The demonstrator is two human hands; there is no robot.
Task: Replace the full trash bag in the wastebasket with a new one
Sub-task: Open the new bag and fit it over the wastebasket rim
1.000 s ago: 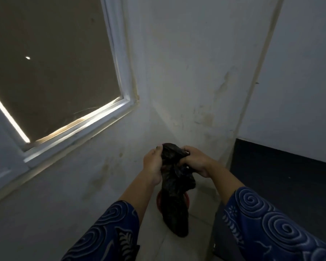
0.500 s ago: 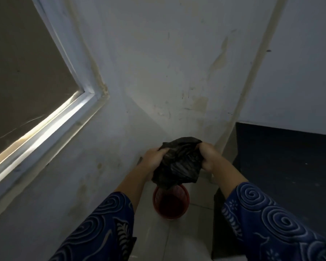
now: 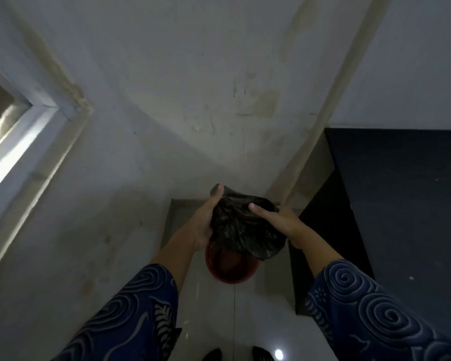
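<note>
A crumpled black trash bag (image 3: 241, 227) hangs between both my hands, just above a small red wastebasket (image 3: 229, 269) that stands on the pale floor tiles in the corner. My left hand (image 3: 206, 220) grips the bag's left edge, thumb on top at the far rim. My right hand (image 3: 276, 220) holds the bag's right side, thumb laid across the plastic. The bag's lower end covers the far right part of the basket's rim. The basket's inside looks dark and bare.
Stained white walls (image 3: 193, 100) meet in the corner behind the basket. A window frame (image 3: 37, 121) lies at the left. A dark cabinet or counter (image 3: 401, 204) stands close on the right. Shoe tips (image 3: 214, 355) show at the bottom edge.
The view has tilted down toward the floor. Both hands have lowered the bag and spread it wider, bringing it down to the wastebasket's rim.
</note>
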